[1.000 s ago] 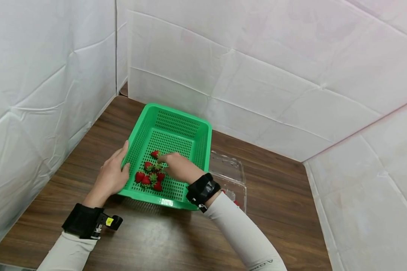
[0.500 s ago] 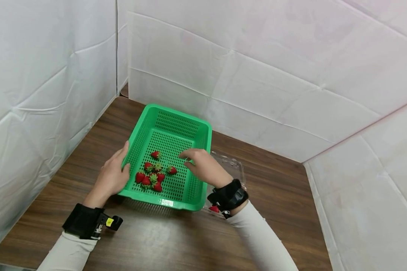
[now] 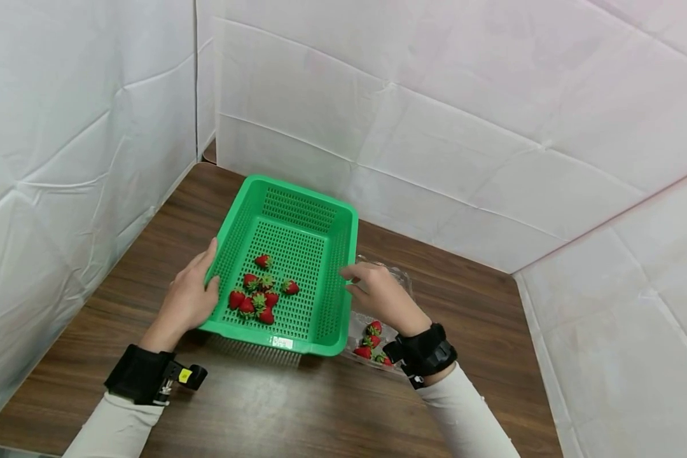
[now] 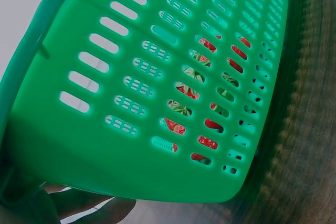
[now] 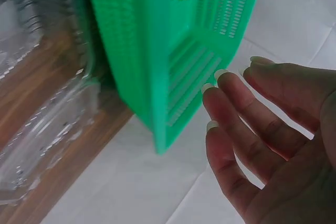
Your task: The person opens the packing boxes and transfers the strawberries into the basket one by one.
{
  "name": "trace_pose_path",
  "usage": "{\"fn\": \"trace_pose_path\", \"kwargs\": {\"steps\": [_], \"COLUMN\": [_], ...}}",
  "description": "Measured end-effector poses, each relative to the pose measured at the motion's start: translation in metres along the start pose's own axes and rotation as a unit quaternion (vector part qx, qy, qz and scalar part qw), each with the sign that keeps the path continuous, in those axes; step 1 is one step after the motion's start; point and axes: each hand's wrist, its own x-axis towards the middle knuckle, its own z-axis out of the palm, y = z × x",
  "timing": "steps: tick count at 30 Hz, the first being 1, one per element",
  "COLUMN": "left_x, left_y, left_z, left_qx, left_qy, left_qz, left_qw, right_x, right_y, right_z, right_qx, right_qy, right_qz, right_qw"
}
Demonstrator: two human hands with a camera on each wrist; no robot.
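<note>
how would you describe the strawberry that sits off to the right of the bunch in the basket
Find the green basket on the brown table. Near its front left lies a tight clump of strawberries. The lone strawberry lies just right of that clump, apart from it and nearest the right hand.

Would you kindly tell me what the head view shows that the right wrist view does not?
Only the head view shows the left hand holding the green basket at its left rim, the strawberries in the clear container, and the right hand above that container. Only the right wrist view shows the right hand's fingers straight and empty from close by. Both show basket, container and strawberries in the basket.
</note>
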Motion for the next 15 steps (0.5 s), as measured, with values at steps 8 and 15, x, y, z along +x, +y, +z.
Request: {"fn": "trace_pose_path", "kwargs": {"steps": [8,15], "left_x": [0.0,0.0], "left_y": [0.001,0.001], "left_z": [0.0,0.0], "left_qx": [0.001,0.001], "left_qy": [0.003,0.004], "left_qz": [0.005,0.008], "left_qw": [1.0,1.0], "right_x": [-0.023,-0.041], "right_y": [0.026,0.048], "right_z": [0.004,0.01], "right_qx": [-0.007,-0.024], "right_qy": [-0.007,-0.028], "right_qz": [0.035,0.068], "right_qw": [0.999,0.997]}}
